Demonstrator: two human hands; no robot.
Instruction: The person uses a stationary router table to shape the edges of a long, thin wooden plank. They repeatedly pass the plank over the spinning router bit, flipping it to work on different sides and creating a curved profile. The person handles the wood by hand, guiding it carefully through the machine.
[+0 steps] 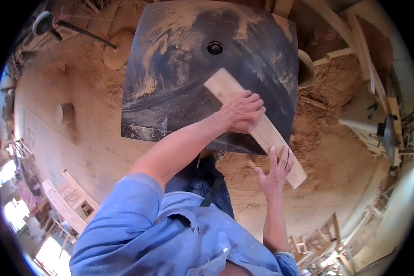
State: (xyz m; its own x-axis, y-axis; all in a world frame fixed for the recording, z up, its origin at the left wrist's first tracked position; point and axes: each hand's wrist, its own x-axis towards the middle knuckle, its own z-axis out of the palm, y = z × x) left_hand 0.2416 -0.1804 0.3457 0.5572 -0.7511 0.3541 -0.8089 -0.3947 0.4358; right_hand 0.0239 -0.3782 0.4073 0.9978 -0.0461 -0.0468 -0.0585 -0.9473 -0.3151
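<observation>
Left hand (242, 112) presses down on the middle of a pale, flat wooden plank (255, 125), fingers curled over it. Right hand (275, 172) is open, fingers spread against the plank's near end. The plank lies diagonally across the dark, dusty metal surface (179, 78), overhanging its near edge. Sawdust (336, 138) blankets the floor.
</observation>
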